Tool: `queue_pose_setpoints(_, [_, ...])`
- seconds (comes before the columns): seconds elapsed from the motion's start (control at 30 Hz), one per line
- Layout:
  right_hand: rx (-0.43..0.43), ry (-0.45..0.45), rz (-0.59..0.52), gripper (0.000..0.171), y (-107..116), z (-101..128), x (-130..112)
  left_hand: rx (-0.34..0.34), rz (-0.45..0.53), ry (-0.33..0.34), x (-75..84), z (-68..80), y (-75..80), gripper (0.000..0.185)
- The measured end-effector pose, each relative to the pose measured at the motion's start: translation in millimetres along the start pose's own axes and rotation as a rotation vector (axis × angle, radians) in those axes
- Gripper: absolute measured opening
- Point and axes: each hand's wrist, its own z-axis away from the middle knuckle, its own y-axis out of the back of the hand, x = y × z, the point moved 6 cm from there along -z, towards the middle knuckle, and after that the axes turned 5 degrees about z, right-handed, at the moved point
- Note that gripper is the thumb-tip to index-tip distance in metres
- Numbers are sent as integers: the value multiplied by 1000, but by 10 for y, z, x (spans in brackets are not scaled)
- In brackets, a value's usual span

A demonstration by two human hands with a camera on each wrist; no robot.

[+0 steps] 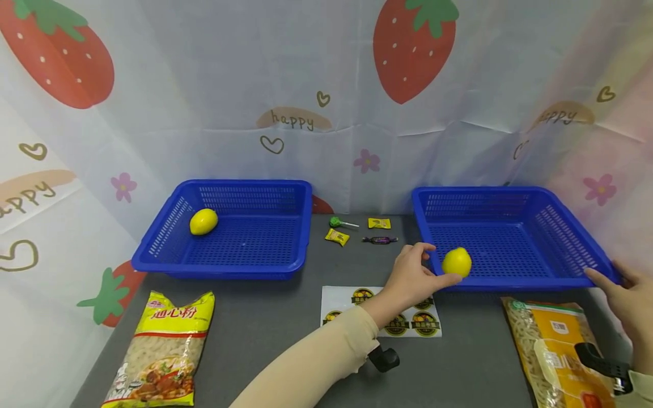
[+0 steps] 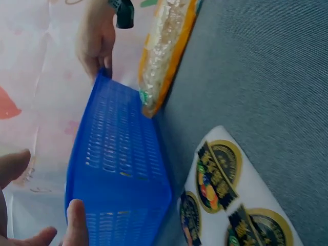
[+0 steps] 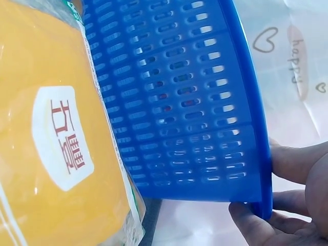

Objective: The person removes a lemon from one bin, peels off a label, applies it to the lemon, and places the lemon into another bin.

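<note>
My left hand (image 1: pixel 414 276) reaches to the near left corner of the right-hand blue basket (image 1: pixel 510 281), thumb and fingers spread around that corner. In the left wrist view its fingertips (image 2: pixel 77 218) show at the basket's rim, apart from each other. A yellow lemon (image 1: pixel 457 262) sits in that corner, right beside the thumb; the basket wall hides it from the left wrist view. At the opposite near corner my right hand (image 1: pixel 624 300) pinches the basket's rim, thumb on one side and fingers on the other, as the right wrist view (image 3: pixel 302 200) shows.
Another blue basket (image 1: pixel 219 268) with a lemon (image 1: pixel 203 221) stands left. Between the baskets lie a green lollipop (image 1: pixel 334 221) and several wrapped candies (image 1: pixel 379 223). Nearer are a sticker sheet (image 1: pixel 357 306), a yellow pasta bag (image 1: pixel 168 345) and an orange-labelled bag (image 1: pixel 558 351). A printed curtain (image 1: pixel 347 73) hangs behind.
</note>
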Motion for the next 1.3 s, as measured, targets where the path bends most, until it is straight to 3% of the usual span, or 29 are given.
queue_pose_setpoints(0.33, [-5, -33, 6, 71, 188, 528, -814, -101, -11, -29, -97, 111, 18, 62])
queue_pose_setpoints(0.67, [18, -41, -14, 71, 222, 607, -914, -122, -8, -62, -191, 249, 124, 62])
queue_pose_setpoints(1.07, [-31, -103, 45, 71, 237, 715, -1096, -138, -1, -135, -272, 404, 646, 64])
queue_pose_setpoints(1.3, [113, -126, 134, 66, 340, 864, -1262, -108, -5, -144, -319, 498, 897, 63])
